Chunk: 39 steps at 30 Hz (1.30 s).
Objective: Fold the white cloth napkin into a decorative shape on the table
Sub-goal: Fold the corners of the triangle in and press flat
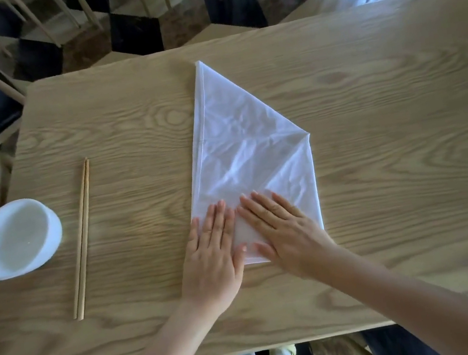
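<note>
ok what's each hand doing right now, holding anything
Left hand: open, palm flat on the white cloth napkin, gripping nothing.
Right hand: open, pressed flat on the napkin's near end, gripping nothing.

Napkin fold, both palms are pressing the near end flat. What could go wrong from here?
1. The napkin is wrinkled mid-panel; creasing now may lock the wrinkles in.
2. The left hand and right hand pin only the near end, so the far tip lies free and could skew if the cloth is dragged.
3. A leftward sweep might knock the chopsticks or bowl.
</note>
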Available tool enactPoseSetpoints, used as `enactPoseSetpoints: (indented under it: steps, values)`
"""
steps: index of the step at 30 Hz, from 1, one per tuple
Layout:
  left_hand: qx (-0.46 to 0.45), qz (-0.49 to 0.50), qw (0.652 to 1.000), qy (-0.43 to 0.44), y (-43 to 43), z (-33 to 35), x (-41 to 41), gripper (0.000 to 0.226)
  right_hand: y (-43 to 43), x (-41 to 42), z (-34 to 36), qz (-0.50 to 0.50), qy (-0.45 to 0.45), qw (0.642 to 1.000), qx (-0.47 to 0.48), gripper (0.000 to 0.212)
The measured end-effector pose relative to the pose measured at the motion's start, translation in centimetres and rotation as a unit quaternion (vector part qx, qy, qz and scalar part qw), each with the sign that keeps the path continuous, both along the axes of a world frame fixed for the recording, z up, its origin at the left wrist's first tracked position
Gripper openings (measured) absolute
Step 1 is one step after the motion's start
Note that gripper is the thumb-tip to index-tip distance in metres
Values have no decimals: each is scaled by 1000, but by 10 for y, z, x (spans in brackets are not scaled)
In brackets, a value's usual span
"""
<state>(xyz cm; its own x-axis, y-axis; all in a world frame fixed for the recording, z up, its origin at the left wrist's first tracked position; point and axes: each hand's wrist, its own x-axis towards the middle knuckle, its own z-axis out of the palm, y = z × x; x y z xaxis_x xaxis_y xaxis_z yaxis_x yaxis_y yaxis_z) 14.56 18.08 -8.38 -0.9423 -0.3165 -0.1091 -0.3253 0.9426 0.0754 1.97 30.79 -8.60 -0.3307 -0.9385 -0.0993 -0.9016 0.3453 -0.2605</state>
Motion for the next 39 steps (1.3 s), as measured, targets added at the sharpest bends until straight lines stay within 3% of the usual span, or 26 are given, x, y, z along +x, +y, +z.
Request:
enactPoseSetpoints:
  steps: [6,13,17,22,26,36,39]
  values:
    - [12,12,1000,1,1,0,-1,57,4,-55,-3,-125,40,991,19,67]
    - [18,8,1000,-18,3,11,-3,58,-11,-89,1,-233,-17,972,16,62]
    - [40,8,999,-12,2,27,-22,57,-8,-73,8,-301,-62,947,-93,54]
    - [80,-114,990,-10,-10,21,-101,50,-19,-56,8,-416,18,896,-154,34]
    - [58,-162,984,-36,-23,3,-143,52,-26,-62,1,-450,42,884,-122,33]
    - [44,-209,977,19,-66,2,-213,49,-36,-67,-1,-473,97,869,-108,39]
    - [-5,-280,960,24,-83,17,-242,38,-36,-67,-2,-470,114,870,-99,41]
